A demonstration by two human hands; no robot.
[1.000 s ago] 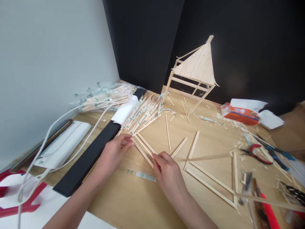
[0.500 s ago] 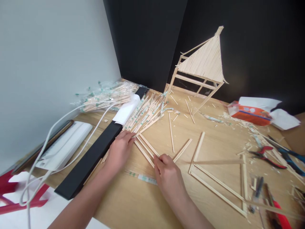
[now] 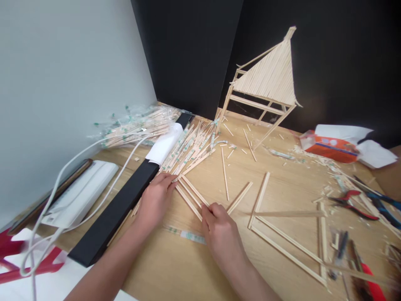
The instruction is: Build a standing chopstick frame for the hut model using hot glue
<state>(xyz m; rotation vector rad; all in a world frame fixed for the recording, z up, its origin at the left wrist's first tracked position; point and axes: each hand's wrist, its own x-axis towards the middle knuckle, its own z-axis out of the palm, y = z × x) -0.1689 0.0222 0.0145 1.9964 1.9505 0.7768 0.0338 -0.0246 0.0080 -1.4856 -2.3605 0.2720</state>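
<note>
My left hand (image 3: 156, 198) is closed, its fingers pinching the far-left corner of a small frame of thin wooden sticks (image 3: 191, 193) on the table. My right hand (image 3: 223, 230) has its thumb and fingers pressed together on the near corner of that same frame and covers part of it. Two parallel sticks run between the hands, and another side (image 3: 239, 198) of the frame reaches up to the right. Beside my right hand lies a larger stick frame (image 3: 290, 253). Behind them a model with a slatted triangular roof (image 3: 272, 77) stands on stick legs.
Loose sticks and wrappers (image 3: 191, 146) are piled beyond my left hand, next to a long black bar (image 3: 122, 215). A white cable (image 3: 59, 173) loops at left. To the right are red-handled pliers (image 3: 351, 205), wood scraps and an orange tissue pack (image 3: 332, 146).
Both hands keep their places on the small frame with hardly any movement. The view has shifted slightly; nothing was let go or taken up.
</note>
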